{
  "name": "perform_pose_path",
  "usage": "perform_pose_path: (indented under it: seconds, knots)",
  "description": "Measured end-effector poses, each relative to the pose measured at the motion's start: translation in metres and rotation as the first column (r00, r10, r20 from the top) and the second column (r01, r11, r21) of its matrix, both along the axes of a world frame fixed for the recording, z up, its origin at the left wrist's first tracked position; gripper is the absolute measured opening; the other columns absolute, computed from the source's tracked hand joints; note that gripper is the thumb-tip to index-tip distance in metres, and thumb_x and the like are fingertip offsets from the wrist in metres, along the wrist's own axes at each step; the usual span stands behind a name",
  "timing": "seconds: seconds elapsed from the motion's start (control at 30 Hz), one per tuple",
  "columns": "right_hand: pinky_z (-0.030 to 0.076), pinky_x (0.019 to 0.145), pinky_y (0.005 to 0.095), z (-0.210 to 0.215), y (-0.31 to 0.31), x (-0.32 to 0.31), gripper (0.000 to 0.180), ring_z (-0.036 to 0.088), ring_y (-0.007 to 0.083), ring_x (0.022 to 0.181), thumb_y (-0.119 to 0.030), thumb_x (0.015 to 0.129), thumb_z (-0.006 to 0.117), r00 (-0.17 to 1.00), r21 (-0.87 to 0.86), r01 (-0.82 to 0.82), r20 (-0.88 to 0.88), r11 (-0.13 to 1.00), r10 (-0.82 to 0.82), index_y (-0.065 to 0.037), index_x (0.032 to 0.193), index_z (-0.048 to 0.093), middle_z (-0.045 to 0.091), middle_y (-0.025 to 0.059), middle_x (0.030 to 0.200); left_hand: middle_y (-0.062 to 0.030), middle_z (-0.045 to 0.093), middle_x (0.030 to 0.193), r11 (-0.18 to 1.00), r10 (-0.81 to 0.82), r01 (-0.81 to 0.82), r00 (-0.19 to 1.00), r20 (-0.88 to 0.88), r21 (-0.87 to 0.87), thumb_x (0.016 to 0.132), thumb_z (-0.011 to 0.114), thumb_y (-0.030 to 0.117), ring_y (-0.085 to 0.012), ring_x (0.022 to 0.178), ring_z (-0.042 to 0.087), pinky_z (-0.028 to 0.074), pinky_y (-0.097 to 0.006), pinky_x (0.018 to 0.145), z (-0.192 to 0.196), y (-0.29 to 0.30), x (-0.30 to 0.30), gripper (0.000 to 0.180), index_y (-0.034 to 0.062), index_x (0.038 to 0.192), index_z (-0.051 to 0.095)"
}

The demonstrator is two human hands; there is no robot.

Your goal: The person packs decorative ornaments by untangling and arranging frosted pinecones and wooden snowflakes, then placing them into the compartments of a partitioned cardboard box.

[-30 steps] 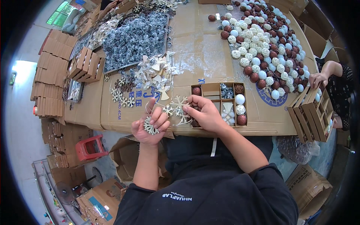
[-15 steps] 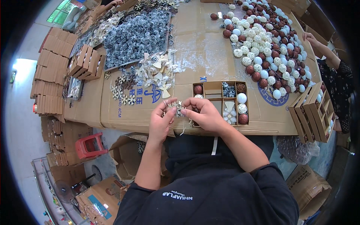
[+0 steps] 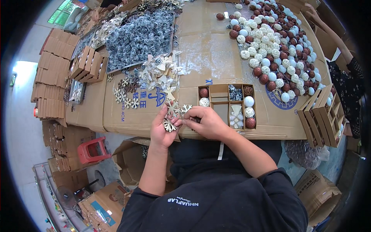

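Note:
Several flat wooden snowflakes (image 3: 169,125) are in my left hand (image 3: 161,130), its fingers curled up around them. My right hand (image 3: 206,121) meets it from the right, thumb and fingertips pinched at another snowflake (image 3: 186,108). Just right of my hands lies a divided cardboard box (image 3: 228,101). Its compartments hold brown glitter balls (image 3: 203,92), white balls (image 3: 249,101), a frosted pine cone (image 3: 235,92), a brown twig ball (image 3: 248,91) and a pale angel-shaped piece (image 3: 236,115). My right hand hides the box's lower left corner.
Beyond my hands lie a pile of pale wooden cutouts (image 3: 160,73), loose snowflakes (image 3: 125,96) and a tray of frosted pine cones (image 3: 139,40). Brown and white balls (image 3: 270,50) cover the table's right side. Filled boxes (image 3: 320,114) lean at the right edge, near another person's arm (image 3: 328,33).
The snowflakes, bunched between both hands before, now spread over my left hand's fingers. My right hand has shifted slightly down, uncovering a white ball in the box. The other person's arm has reached farther away.

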State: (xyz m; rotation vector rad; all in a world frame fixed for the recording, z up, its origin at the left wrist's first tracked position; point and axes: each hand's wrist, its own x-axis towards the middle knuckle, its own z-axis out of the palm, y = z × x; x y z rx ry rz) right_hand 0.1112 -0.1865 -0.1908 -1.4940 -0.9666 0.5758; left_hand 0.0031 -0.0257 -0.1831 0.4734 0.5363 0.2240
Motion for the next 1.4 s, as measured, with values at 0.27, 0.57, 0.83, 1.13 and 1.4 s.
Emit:
perform_pose_path:
  seconds: [0.27, 0.57, 0.83, 1.13, 1.4]
  knots:
    - [0.045, 0.065, 0.0276, 0.003, -0.007, 0.010, 0.021, 0.054, 0.0074, 0.073, -0.019, 0.095, 0.064, 0.932, -0.112, -0.102, -0.358, 0.988, 0.056, 0.002, 0.097, 0.068, 0.059, 0.0007, 0.081, 0.0023, 0.048, 0.075, 0.985, 0.088, -0.075, 0.993, -0.077, 0.157, 0.099, 0.062, 0.023, -0.0086, 0.065, 0.043, 0.038, -0.025, 0.059, -0.004, -0.003, 0.005, 0.024, 0.0026, 0.112, 0.063]
    - [0.050, 0.080, 0.0310, -0.003, 0.002, -0.002, 0.034, 0.062, 0.0169, 0.086, -0.021, 0.090, 0.071, 0.972, -0.009, 0.172, -0.160, 0.985, -0.172, 0.001, 0.114, 0.065, 0.067, 0.0092, 0.093, 0.0015, 0.051, 0.076, 0.824, 0.126, -0.104, 0.992, -0.001, 0.557, 0.101, 0.057, 0.017, -0.0074, 0.066, 0.043, 0.039, -0.025, 0.061, -0.005, -0.008, 0.007, 0.023, -0.0021, 0.112, 0.065]
    - [0.048, 0.074, 0.0244, -0.011, 0.000, 0.001, 0.015, 0.060, 0.0083, 0.082, -0.011, 0.095, 0.062, 0.875, -0.019, 0.278, -0.408, 0.961, -0.261, 0.003, 0.099, 0.066, 0.067, 0.0036, 0.085, 0.0025, 0.048, 0.071, 0.821, 0.140, -0.091, 0.989, -0.045, 0.564, 0.099, 0.058, 0.015, -0.0071, 0.063, 0.041, 0.038, -0.024, 0.059, 0.001, -0.009, 0.010, 0.024, -0.0044, 0.112, 0.066]
    - [0.049, 0.072, 0.0251, -0.019, 0.005, 0.009, 0.013, 0.060, 0.0103, 0.077, -0.011, 0.100, 0.056, 0.542, 0.126, 0.350, -0.836, 0.928, -0.091, 0.000, 0.096, 0.063, 0.065, 0.0039, 0.087, 0.0021, 0.051, 0.075, 0.812, 0.088, -0.069, 0.996, -0.005, 0.579, 0.100, 0.055, 0.009, -0.0057, 0.064, 0.041, 0.039, -0.023, 0.061, -0.001, -0.003, 0.007, 0.015, -0.0010, 0.106, 0.064]
    - [0.036, 0.055, 0.0192, -0.014, -0.002, -0.002, 0.009, 0.048, 0.0022, 0.063, -0.009, 0.096, 0.060, 0.831, 0.103, 0.320, -0.508, 0.942, -0.227, 0.000, 0.096, 0.063, 0.054, -0.0047, 0.071, 0.0028, 0.049, 0.074, 0.781, 0.134, -0.100, 0.991, -0.009, 0.617, 0.099, 0.056, 0.010, -0.0055, 0.063, 0.042, 0.039, -0.023, 0.060, 0.008, -0.003, 0.014, 0.014, -0.0005, 0.104, 0.063]
